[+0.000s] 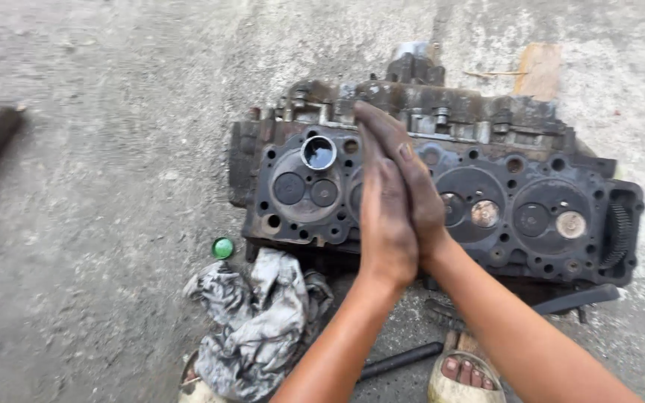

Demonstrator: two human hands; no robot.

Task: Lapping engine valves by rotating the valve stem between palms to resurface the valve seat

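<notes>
A dirty black engine cylinder head (531, 246) lies on the concrete ground, its valve face turned up toward me. A small metal cup (318, 153) stands on its left combustion chamber. My left hand (384, 224) and my right hand (408, 175) are pressed together palm to palm, fingers straight, above the middle of the head. Both are smeared with grease. Whether anything sits between the palms is hidden.
A greasy crumpled rag (259, 321) lies in front of the head, with a small green cap (222, 248) beside it. A dark metal bar (401, 360) and another tool (576, 298) lie near my sandalled foot (466, 373). A wooden piece (539, 69) sits behind the head.
</notes>
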